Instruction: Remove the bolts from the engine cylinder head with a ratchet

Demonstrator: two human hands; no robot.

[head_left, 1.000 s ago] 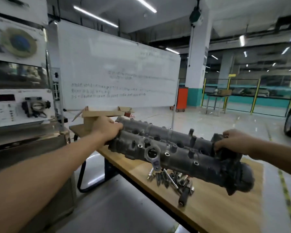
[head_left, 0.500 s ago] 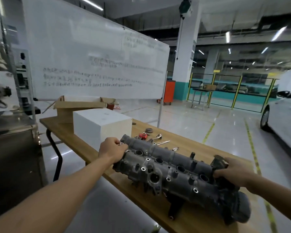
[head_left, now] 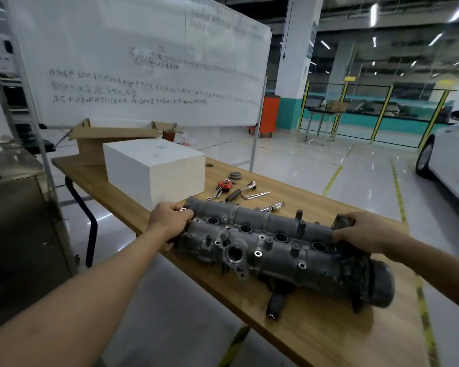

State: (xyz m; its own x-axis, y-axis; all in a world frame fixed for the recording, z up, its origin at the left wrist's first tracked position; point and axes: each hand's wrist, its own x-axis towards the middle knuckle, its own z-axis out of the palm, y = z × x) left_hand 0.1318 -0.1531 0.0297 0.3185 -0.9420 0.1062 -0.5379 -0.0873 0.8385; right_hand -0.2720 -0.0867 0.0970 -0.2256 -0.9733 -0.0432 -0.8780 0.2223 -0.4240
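Cylinder head [head_left: 284, 258] lies lengthwise on the wooden bench [head_left: 316, 327], held at both ends, and we see its row of round bores facing up between the two grips. Far to the left of the left grip [head_left: 170, 218] stands a grey metal cabinet [head_left: 16, 221]; above and beyond that grip a whiteboard [head_left: 143, 62] carries lines of handwriting too blurred for us to read. Beyond the left grip, at the bench's far end, sits a cardboard box [head_left: 96, 149], and just in front of it a white block [head_left: 154, 168], whose near corner is close to the grip. The left grip is closed, its fingers curled round the left end of the head; the forearm reaches in from the lower left. Beyond the head, between the grips, we find a red hex key set [head_left: 223, 187], dark round discs [head_left: 235, 175], a dark-handled tool [head_left: 233, 195] with a metal end, and small bright metal pieces [head_left: 273, 207], all apart from the head. Nearer us than the grips, a black handle [head_left: 276, 301] sticks out from under the head toward the bench edge; we cannot tell what tool it belongs to. The right grip [head_left: 361, 229] is closed too, fingers wrapped over the far corner of the head's right end. Right of the right grip, across the glossy floor, stands a white car [head_left: 451, 165].
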